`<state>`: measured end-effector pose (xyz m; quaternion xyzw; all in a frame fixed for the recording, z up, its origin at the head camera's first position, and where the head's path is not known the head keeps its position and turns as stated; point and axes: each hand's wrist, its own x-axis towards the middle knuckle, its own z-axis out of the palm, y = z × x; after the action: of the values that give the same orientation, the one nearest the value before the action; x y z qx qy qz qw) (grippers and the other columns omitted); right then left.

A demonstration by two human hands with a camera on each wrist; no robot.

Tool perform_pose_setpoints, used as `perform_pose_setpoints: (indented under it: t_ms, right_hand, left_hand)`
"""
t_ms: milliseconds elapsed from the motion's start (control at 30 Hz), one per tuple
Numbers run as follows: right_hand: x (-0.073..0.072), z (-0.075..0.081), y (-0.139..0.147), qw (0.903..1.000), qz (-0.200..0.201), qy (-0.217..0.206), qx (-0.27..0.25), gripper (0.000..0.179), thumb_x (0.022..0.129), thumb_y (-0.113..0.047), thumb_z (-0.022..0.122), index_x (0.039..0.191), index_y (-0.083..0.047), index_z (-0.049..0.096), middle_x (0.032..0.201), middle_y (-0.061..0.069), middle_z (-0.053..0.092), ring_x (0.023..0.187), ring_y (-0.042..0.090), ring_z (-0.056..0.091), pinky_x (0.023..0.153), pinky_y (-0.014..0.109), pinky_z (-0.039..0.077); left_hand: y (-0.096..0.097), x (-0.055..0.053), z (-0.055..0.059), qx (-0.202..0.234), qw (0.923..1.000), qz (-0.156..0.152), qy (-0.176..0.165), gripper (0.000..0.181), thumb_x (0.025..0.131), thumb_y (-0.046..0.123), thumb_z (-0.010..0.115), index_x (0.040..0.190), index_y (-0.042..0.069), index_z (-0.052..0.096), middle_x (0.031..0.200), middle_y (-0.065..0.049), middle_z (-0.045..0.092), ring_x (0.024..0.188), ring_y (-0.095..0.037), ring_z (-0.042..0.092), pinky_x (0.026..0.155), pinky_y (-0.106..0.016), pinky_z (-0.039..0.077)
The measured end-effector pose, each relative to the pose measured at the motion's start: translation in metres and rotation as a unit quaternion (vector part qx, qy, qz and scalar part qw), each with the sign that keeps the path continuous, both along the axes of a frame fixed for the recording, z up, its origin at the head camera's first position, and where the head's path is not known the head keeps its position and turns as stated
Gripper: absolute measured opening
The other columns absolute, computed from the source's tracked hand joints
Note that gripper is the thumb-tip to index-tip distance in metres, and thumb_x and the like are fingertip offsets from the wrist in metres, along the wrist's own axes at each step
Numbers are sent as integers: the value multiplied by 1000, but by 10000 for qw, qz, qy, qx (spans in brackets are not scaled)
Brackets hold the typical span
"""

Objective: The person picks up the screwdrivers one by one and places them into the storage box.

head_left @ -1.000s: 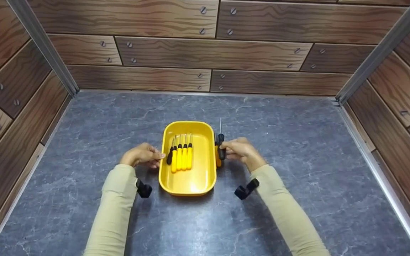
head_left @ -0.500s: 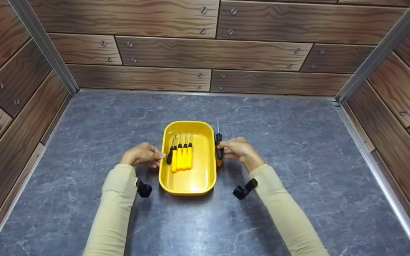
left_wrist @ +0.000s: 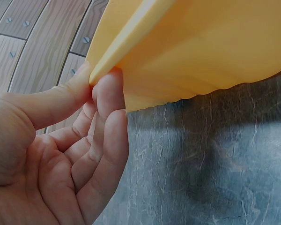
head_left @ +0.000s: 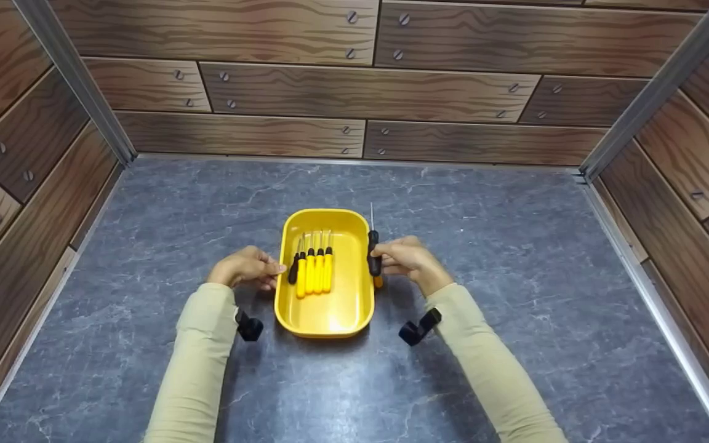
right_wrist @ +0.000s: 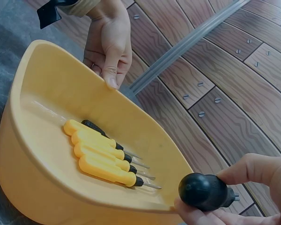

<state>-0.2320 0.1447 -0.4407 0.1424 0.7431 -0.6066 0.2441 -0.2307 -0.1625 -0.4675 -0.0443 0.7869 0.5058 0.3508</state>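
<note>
A yellow plastic tray [head_left: 348, 314] stands mid-floor. My left hand [head_left: 248, 269] pinches its left rim between thumb and forefinger, as the left wrist view shows close up. Inside, toward the left, lie several yellow-handled screwdrivers [head_left: 319, 274] side by side, with a small black-handled screwdriver [head_left: 293, 269] at their left; all shafts point away from me. My right hand [head_left: 413, 258] holds a larger black-handled screwdriver [head_left: 373, 253] over the tray's right rim, its thin shaft pointing away. In the right wrist view that handle [right_wrist: 203, 191] sits between thumb and fingers.
Just outside the tray's right wall shows an orange-yellow end of something [head_left: 378, 282], mostly hidden by the held screwdriver. Wood-patterned panels [head_left: 367, 92] with metal corner posts [head_left: 71, 80] enclose a grey marbled surface [head_left: 514, 246].
My right hand has moved slightly left with the black-handled screwdriver, from beside the tray to its right rim. My left hand and the tray have stayed put.
</note>
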Motion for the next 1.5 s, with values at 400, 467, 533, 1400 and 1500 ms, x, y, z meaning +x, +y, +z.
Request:
perform_pose_setpoints:
  t_ms: [400,467,533,1400,1500]
  right_hand:
    - [2,1,-10,9993,145,3,-346,37,84,-3,59,118,12,58,66,-2,66,62,7,66,62,20,60]
    - [2,2,-12,9993,141,12,-337,39,84,-3,59,119,13,57,65,-1,66,61,7,66,62,21,60]
    - [2,2,-14,9993,131,19,-351,40,84,-2,59,121,15,56,65,-1,67,62,8,67,63,22,61]
    - [2,1,-47,9998,9,46,169,31,81,3,61,110,14,62,61,3,64,54,9,65,62,24,61]
    - [2,0,-52,9996,-16,44,268,30,82,4,61,110,14,62,73,16,71,53,10,65,62,26,62]
  left_hand:
    - [0,1,1,86,10000,-8,32,29,96,16,59,111,-9,61,63,4,64,58,-5,62,62,-17,57]
    - [0,1,2,90,10000,-13,24,29,96,16,59,111,-9,60,63,4,64,59,-5,62,63,-17,57]
    - [0,1,2,85,10000,-16,20,30,96,16,59,112,-10,60,63,4,64,59,-5,62,62,-17,57]
    - [0,1,2,82,10000,51,18,22,96,15,60,103,-5,62,63,4,64,57,-4,62,59,-16,56]
    - [0,1,2,66,9999,79,15,23,95,16,60,103,-6,62,63,3,64,57,-5,62,59,-15,56]
